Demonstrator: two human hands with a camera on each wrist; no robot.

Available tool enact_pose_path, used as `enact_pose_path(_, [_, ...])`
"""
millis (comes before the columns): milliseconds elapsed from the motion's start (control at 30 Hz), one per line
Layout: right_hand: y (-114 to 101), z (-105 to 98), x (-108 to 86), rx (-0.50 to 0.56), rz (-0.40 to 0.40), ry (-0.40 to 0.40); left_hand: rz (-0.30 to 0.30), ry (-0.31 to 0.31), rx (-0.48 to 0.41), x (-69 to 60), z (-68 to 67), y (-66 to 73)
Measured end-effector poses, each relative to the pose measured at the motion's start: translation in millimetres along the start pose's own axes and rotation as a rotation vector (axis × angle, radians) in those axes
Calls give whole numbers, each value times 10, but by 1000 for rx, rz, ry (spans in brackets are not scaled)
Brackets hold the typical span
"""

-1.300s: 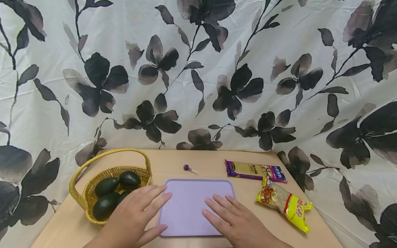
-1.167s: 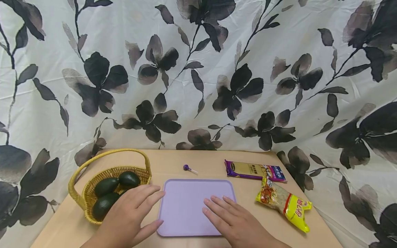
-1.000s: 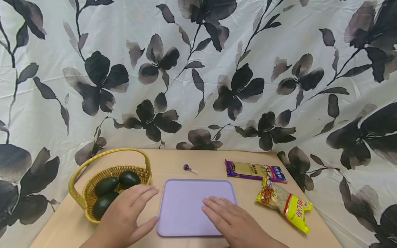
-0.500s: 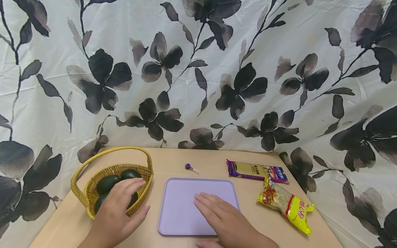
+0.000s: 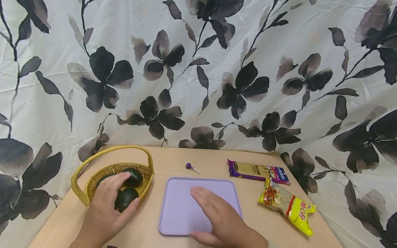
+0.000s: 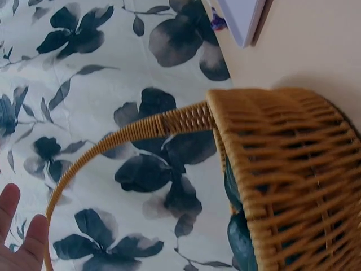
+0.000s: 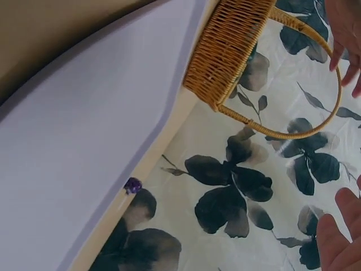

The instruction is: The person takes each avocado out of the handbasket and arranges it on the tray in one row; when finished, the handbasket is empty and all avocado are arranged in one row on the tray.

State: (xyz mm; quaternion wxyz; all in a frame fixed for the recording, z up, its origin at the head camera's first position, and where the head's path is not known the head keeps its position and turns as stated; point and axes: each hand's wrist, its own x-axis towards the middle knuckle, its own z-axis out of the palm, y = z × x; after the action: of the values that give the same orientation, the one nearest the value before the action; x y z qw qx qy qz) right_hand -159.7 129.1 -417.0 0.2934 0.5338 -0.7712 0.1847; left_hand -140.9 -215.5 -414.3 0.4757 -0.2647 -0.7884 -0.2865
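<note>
In the head view the left hand (image 5: 103,210) hangs over the near side of a yellow wicker basket (image 5: 145,198), fingers spread and relaxed, gripping nothing. Dark green avocados (image 5: 126,198) lie in the basket, partly hidden by that hand. Over a light purple tray (image 5: 178,206) the right hand (image 5: 224,220) is held with extended fingers and thumb apart, holding nothing. The left wrist view shows the basket's woven side (image 6: 304,169) and some left fingertips (image 6: 22,237). In the right wrist view both the tray (image 7: 101,124) and the basket (image 7: 228,51) appear.
Behind the tray lies a purple lollipop (image 5: 189,166). A purple packet (image 5: 257,171) and a yellow snack bag (image 5: 286,205) lie on the right side of the wooden table (image 5: 173,155). A floral cloth (image 5: 198,86) hangs behind.
The left hand has moved left, from beside the tray to over the basket. The right hand has shifted slightly left over the tray, its thumb now spread. The head view has shifted slightly.
</note>
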Motion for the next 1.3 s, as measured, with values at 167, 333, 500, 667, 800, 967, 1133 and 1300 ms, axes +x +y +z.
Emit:
enact_pose_path(167, [2, 71, 68, 17, 36, 46, -67, 0, 81, -28, -102, -61])
enact_pose_path(333, [-8, 136, 109, 41, 86, 66, -130, 42, 99, -72, -182, -132])
enact_pose_path(500, [-23, 216, 143, 82, 113, 87, -278, 39, 100, -129, -294, -170])
enact_pose_path(667, [-24, 313, 219, 127, 118, 79, -351, 62, 116, -158, -409, -204])
enact_pose_path(800, [-19, 392, 295, 155, 107, 69, -340, 142, 116, -161, -462, -248])
enact_pose_path(967, [-15, 484, 372, 177, 118, 63, -324, 210, 129, -160, -499, -306])
enact_pose_path(1133, [-5, 590, 448, 229, 142, 55, -354, 211, 183, -176, -554, -390])
enact_pose_path(1300, [3, 730, 490, 313, 187, 28, -479, 142, 211, -239, -597, -469])
